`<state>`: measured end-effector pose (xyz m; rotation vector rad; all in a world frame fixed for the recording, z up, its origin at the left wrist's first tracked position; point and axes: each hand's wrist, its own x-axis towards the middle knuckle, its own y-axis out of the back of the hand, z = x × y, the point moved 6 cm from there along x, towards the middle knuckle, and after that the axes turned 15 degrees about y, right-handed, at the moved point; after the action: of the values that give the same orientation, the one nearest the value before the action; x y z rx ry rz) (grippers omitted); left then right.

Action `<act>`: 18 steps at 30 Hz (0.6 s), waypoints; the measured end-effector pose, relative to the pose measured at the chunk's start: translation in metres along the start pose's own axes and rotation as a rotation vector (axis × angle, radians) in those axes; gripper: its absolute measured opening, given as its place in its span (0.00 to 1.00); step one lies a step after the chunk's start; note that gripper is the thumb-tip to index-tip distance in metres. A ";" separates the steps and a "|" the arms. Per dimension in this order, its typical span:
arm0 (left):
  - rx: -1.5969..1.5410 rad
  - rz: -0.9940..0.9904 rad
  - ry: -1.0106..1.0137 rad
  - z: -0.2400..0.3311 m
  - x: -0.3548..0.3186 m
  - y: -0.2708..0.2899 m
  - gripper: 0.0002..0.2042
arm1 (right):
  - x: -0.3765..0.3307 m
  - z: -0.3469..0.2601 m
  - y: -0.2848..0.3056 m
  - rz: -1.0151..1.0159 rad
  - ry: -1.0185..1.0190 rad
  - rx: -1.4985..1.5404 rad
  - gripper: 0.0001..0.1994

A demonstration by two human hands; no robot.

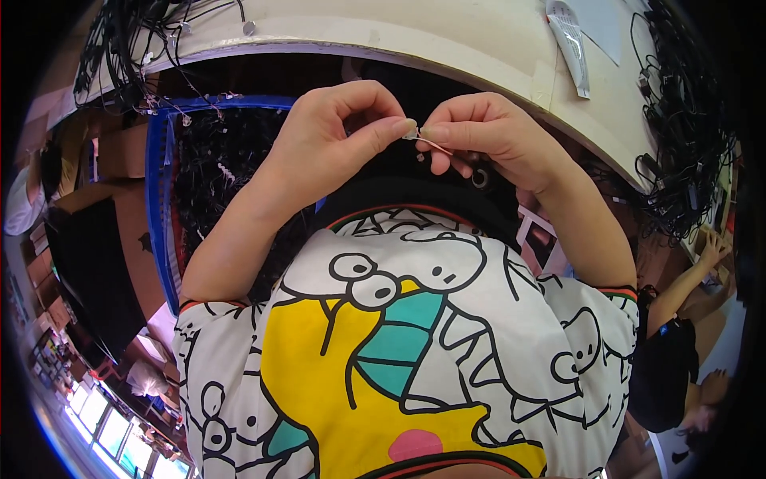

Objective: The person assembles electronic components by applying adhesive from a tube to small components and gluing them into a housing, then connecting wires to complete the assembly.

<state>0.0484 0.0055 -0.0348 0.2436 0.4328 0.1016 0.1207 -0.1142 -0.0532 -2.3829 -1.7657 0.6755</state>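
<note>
My left hand (335,132) and my right hand (487,132) meet in front of my chest, just below the curved edge of a white table (399,44). Between their pinched thumbs and forefingers runs a short thin pale wire tie (432,143). The left hand grips one end with thumb and forefinger, and the right hand pinches the other end, its remaining fingers curled under. Below the hands lies my white cartoon-print shirt (399,343) with yellow and teal patches. A dark object behind the hands is mostly hidden.
A blue crate (158,199) full of black cables stands at the left. Tangled black cables (686,144) lie on the table at right and top left. A clear plastic bag (570,48) lies on the table. Another person's arm (686,279) reaches in at the right.
</note>
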 end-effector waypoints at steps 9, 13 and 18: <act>-0.023 -0.002 -0.010 0.002 0.006 0.001 0.04 | 0.001 0.002 0.004 0.042 -0.020 0.056 0.09; -0.048 0.044 -0.060 -0.002 0.009 0.000 0.06 | 0.004 0.004 0.005 0.011 -0.012 0.078 0.09; -0.032 -0.021 0.015 -0.003 0.010 -0.001 0.04 | 0.002 0.007 0.007 0.026 -0.019 0.146 0.09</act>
<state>0.0561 0.0065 -0.0412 0.2066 0.4485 0.0903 0.1244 -0.1155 -0.0627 -2.3141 -1.6339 0.8032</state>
